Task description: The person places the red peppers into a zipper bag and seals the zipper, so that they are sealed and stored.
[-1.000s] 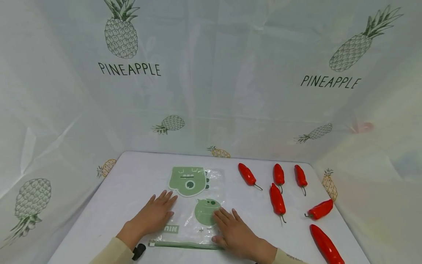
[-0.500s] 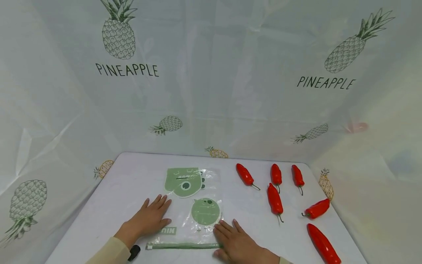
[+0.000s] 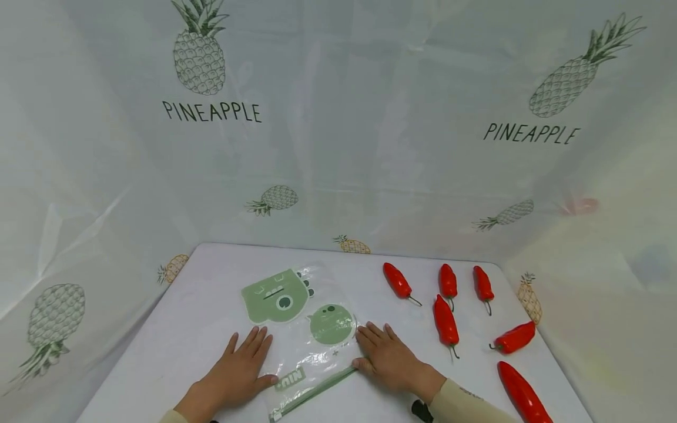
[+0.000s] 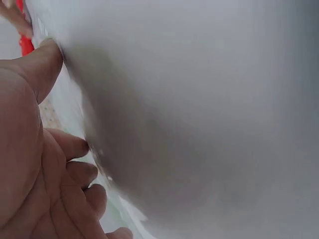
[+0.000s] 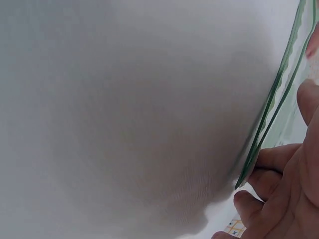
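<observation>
One clear plastic bag (image 3: 301, 346) lies flat on the white bench (image 3: 180, 329), turned a little askew, between the two hands of a person. It carries a large green animal print (image 3: 277, 296), a smaller round green print (image 3: 331, 324) and a green label (image 3: 290, 379); its green zip strip (image 3: 312, 394) runs aslant along the near edge, with the left end closer to the person. The left hand (image 3: 238, 370) lies palm down with straight, spread fingers at the left side of the bag, and its thumb reaches to the label. The right hand (image 3: 388, 355) is likewise palm down, fingers extended at the right edge, its thumb at the end of the zip strip. On the right part of the bench are six red peppers (image 3: 446, 320): three at the far side, one in front of the middle one, one lying sideways near the right edge, and a bigger one, cut by the lower border. Behind hangs a pale curtain (image 3: 370, 147) with pineapple drawings. What the small black object (image 3: 421, 410) beside the right sleeve (image 3: 468, 405) is, I cannot tell.
</observation>
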